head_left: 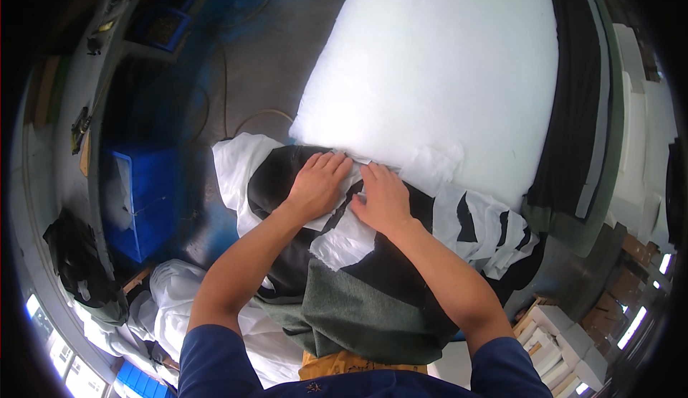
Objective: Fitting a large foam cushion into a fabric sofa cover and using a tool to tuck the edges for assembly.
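A thick white sheet of padding (430, 75) fills the upper middle, its near edge in front of my hands. Black fabric (290, 176) with thin white lining (346, 240) lies bunched along that edge. My left hand (320, 185) has its fingers together and bent over the fabric at the padding's edge. Close beside it, my right hand (383, 196) is also closed on the fabric, thumb toward the left hand. The fingertips of both are partly hidden in the folds. Grey-green cloth (358, 312) hangs below, in front of my body.
On the left stands a blue bin (147, 201) near a long grey bench (79, 111) with tools. Black and grey-green cloth (584, 97) runs along the padding's right side. White foam pieces (562, 344) are at lower right. A hose (224, 75) crosses the floor.
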Tool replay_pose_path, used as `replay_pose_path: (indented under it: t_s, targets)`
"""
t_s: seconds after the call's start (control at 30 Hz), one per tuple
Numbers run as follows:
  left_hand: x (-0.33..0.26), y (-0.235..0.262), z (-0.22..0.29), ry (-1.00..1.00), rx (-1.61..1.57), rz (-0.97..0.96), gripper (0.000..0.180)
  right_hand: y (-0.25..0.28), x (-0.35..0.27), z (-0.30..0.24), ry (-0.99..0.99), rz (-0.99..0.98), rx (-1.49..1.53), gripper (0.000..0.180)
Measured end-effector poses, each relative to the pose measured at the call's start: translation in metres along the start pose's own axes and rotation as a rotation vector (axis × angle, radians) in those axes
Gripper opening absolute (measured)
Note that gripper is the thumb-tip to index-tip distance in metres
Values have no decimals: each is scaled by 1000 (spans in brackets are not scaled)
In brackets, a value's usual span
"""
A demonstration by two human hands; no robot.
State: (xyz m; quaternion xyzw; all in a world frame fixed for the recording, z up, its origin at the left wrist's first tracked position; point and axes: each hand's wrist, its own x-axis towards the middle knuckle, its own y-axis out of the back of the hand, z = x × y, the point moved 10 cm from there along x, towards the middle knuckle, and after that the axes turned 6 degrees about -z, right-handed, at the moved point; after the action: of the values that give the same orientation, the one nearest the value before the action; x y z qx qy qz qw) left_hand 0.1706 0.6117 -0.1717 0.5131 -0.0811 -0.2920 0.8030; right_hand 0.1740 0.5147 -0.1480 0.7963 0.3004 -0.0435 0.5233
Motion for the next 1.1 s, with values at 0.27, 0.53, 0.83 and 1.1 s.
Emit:
replay_pose_path:
  t_s: [0.27, 0.53, 0.83, 1.1]
  targets:
    - [-10, -11, -6, 91, 105, -52, 60, 6, -17, 13, 23, 105, 28, 55]
    - [3, -16, 7, 272, 225, -244, 53, -2, -54, 12, 140, -37, 297, 38]
    - [6, -39, 139, -133, -252, -304, 32, 47, -118, 118, -120, 176, 175, 19]
    - [105, 22, 80, 115, -77, 281, 42, 71, -110, 120, -166, 411, 77, 51]
